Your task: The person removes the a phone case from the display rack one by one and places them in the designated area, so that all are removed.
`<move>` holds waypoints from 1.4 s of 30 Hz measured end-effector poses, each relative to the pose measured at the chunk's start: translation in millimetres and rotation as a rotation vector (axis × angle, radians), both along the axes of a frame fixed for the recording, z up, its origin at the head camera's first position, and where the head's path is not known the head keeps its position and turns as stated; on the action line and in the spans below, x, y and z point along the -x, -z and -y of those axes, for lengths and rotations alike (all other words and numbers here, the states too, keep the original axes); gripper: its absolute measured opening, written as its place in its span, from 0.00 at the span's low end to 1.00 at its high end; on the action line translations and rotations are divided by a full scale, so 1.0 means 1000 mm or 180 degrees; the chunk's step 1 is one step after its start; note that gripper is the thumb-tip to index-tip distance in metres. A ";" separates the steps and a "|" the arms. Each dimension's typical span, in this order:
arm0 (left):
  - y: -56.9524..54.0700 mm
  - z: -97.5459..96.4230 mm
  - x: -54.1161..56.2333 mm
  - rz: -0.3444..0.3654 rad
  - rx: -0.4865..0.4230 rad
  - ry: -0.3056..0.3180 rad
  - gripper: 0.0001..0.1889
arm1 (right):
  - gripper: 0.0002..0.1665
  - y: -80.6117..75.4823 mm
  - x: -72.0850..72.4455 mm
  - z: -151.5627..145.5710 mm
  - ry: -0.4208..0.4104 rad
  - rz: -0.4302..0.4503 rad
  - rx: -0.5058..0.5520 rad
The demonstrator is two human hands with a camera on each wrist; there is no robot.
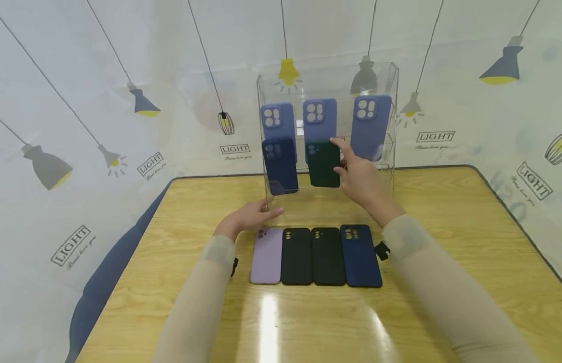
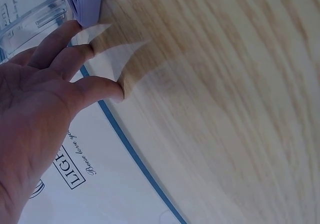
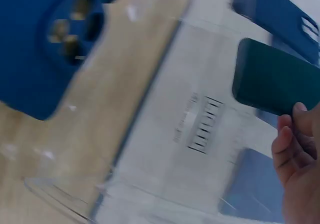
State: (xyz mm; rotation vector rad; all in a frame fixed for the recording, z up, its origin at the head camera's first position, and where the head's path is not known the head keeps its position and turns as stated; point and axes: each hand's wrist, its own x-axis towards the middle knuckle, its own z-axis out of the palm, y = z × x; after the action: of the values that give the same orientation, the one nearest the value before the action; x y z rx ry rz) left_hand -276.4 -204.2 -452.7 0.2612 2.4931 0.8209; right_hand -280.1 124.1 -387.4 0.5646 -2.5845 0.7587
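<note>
My right hand (image 1: 360, 181) pinches the edge of a dark green phone case (image 1: 323, 166), upright before the middle of a clear acrylic display stand (image 1: 328, 201). In the right wrist view, thumb and fingers grip that case (image 3: 275, 79). Behind it stands a periwinkle phone case (image 1: 319, 118); a similar periwinkle case (image 1: 372, 126) is on the right. At left, a dark blue case (image 1: 281, 169) stands in front of another periwinkle case (image 1: 277, 116). My left hand (image 1: 249, 216) is at the stand's lower left edge, fingers loosely extended and thumb apart; the left wrist view shows this hand (image 2: 55, 89) too.
In front of the stand a row lies on the wooden table (image 1: 172, 282): a lilac case (image 1: 266, 257), two black cases (image 1: 297, 259) side by side and a navy case (image 1: 361, 257). A lamp-printed wall covering (image 1: 172, 65) rises behind the table.
</note>
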 end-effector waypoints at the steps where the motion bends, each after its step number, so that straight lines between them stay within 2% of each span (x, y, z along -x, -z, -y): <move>1: 0.000 0.000 -0.001 -0.0005 0.0009 0.0003 0.58 | 0.42 -0.004 -0.003 -0.002 0.0013 -0.0117 0.0033; 5: 0.000 0.000 -0.002 -0.0019 -0.0006 0.0002 0.59 | 0.40 -0.021 -0.020 -0.015 -0.0023 -0.0542 0.0245; 8: -0.001 -0.001 -0.001 -0.0045 -0.0009 0.0007 0.60 | 0.42 -0.032 -0.036 -0.032 -0.0089 -0.0478 0.0365; 11: 0.000 -0.001 -0.001 -0.0063 0.0005 0.0039 0.59 | 0.46 -0.036 -0.054 -0.054 -0.0066 -0.0177 0.0458; 15: 0.000 -0.001 0.000 -0.0091 0.0039 0.0060 0.58 | 0.50 -0.037 -0.074 -0.084 -0.0006 0.0527 0.0604; 18: 0.000 0.000 0.000 -0.0110 0.0048 0.0046 0.57 | 0.52 -0.033 -0.084 -0.102 0.0010 0.1022 0.0642; 21: -0.001 0.001 0.000 -0.0121 0.0021 0.0033 0.55 | 0.54 -0.023 -0.091 -0.117 -0.0092 0.1282 0.0557; 25: 0.000 0.003 -0.001 -0.0103 -0.0018 0.0011 0.56 | 0.56 -0.005 -0.097 -0.131 -0.0328 0.1628 0.0545; 29: 0.001 0.003 -0.002 -0.0074 -0.0033 0.0020 0.57 | 0.58 0.013 -0.103 -0.140 -0.0510 0.2102 0.0601; 36: 0.003 0.002 -0.001 -0.0060 -0.0062 0.0058 0.56 | 0.57 0.036 -0.106 -0.148 -0.0724 0.2964 0.0994; 42: 0.005 0.000 0.000 -0.0063 -0.0082 0.0077 0.56 | 0.57 0.047 -0.103 -0.156 -0.0770 0.3193 0.1013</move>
State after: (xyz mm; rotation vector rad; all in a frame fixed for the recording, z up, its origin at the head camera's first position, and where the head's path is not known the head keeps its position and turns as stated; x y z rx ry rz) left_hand -276.7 -204.6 -457.4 0.3093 2.4942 0.8449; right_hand -176.8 280.3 -434.4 0.4623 -3.1480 1.8844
